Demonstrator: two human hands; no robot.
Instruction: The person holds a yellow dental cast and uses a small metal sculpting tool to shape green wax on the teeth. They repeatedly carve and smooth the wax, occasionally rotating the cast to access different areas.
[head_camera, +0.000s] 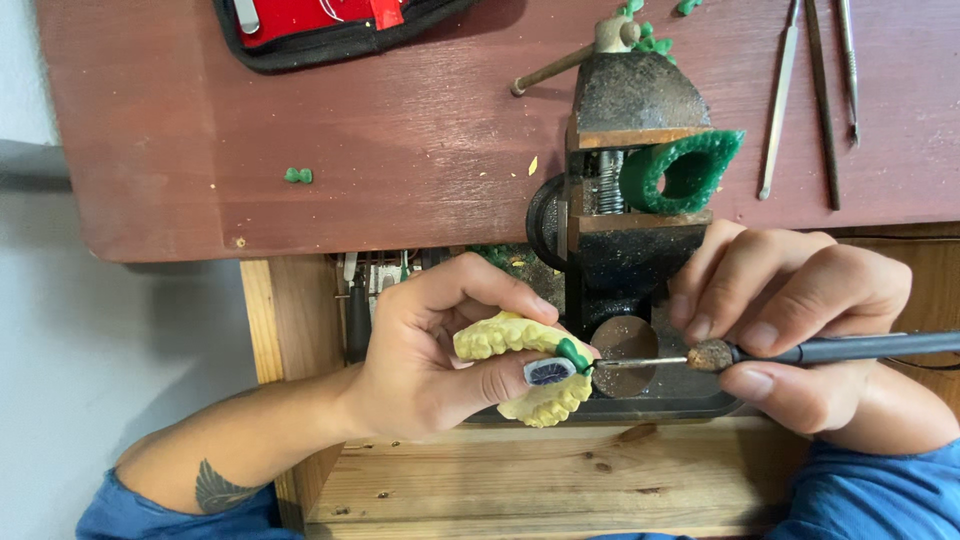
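Note:
My left hand (440, 350) grips a pale yellow dental cast (505, 338) with a small green wax piece (573, 354) on it, thumb pressed near the wax. My right hand (790, 320) holds a dark, thin-handled metal-tipped tool (850, 349) like a pen. Its fine tip (600, 364) touches the green wax. Both hands hover just in front of a black bench vise (625, 230) that clamps a thick green wax ring (685, 170).
On the reddish wooden bench (350, 150) lie several slim metal instruments (815, 100) at the far right, a red and black tool pouch (320, 25) at the top, and small green wax bits (298, 176). A light wooden shelf (560, 480) is below my hands.

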